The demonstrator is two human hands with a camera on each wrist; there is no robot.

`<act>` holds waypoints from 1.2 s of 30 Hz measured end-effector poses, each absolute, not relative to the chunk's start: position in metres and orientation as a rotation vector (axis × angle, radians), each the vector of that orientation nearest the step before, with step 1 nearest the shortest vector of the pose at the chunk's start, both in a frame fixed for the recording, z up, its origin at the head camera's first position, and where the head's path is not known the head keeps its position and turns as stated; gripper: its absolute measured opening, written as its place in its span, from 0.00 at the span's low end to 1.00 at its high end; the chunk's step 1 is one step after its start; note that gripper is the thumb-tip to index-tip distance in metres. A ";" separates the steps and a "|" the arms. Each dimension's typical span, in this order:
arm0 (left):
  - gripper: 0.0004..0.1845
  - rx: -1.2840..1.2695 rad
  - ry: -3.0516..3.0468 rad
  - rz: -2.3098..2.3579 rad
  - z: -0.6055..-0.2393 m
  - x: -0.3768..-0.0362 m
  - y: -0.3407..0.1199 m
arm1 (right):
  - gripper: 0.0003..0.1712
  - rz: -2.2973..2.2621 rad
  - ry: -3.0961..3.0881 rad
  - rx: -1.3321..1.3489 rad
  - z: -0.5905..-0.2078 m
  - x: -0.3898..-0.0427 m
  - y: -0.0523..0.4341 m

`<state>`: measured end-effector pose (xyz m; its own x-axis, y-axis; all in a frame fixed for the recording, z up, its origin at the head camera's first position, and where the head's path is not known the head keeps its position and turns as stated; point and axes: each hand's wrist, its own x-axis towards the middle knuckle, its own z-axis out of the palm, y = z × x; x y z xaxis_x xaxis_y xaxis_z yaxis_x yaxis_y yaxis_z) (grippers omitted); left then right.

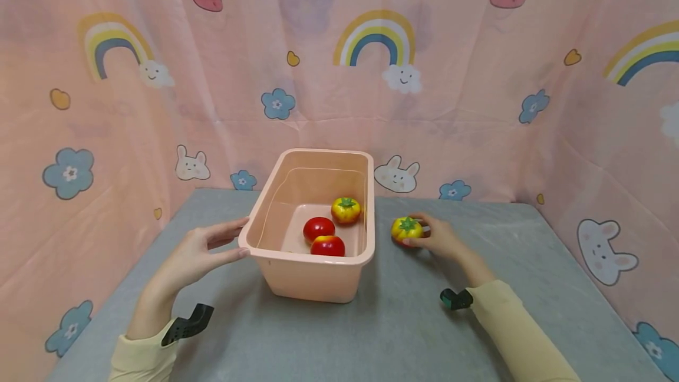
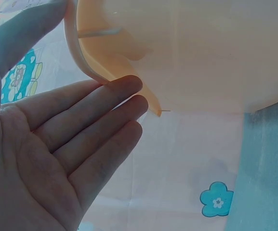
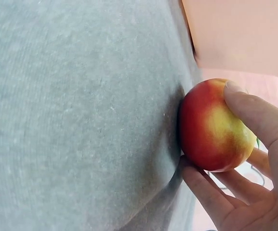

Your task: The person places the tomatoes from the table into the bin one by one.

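A pink plastic bin [image 1: 315, 279] stands on the grey table. My left hand [image 1: 198, 255] touches its near left corner with straight fingers; in the left wrist view the fingertips [image 2: 129, 86] lie against the rim. To the right of the bin, my right hand [image 1: 437, 237] holds a red-and-yellow tomato [image 1: 406, 229] with a green leafy top. In the right wrist view the thumb presses one side of the tomato [image 3: 213, 125], with fingers on the opposite side, and it sits at the table surface. Inside the bin lie a similar tomato [image 1: 346, 210] and two red fruits [image 1: 319, 228].
The grey tabletop [image 1: 403, 329] spreads around the bin. A pink printed curtain [image 1: 456, 105] hangs behind and along both sides. A black wrist mount [image 1: 188, 324] sits at the left sleeve, another mount [image 1: 456, 299] at the right.
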<state>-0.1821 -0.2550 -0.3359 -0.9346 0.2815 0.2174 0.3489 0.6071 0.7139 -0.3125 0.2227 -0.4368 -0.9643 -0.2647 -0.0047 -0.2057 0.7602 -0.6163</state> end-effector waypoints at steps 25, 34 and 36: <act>0.30 -0.535 -2.734 -1.257 -0.336 -0.183 -0.254 | 0.43 -1.026 2.886 -0.419 -0.421 -0.300 0.230; 0.30 -0.540 -2.734 -1.253 -0.336 -0.183 -0.254 | 0.41 -1.031 2.925 -0.539 -0.411 -0.294 0.237; 0.30 -0.543 -2.735 -1.246 -0.336 -0.183 -0.255 | 0.41 -1.032 2.923 -0.542 -0.408 -0.293 0.238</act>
<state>-0.1826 -0.2547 -0.3364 -0.9331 0.2821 0.2230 0.3534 0.6048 0.7137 -0.2928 0.2383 -0.4078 -0.9407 -0.3182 0.1181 -0.3217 0.7254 -0.6085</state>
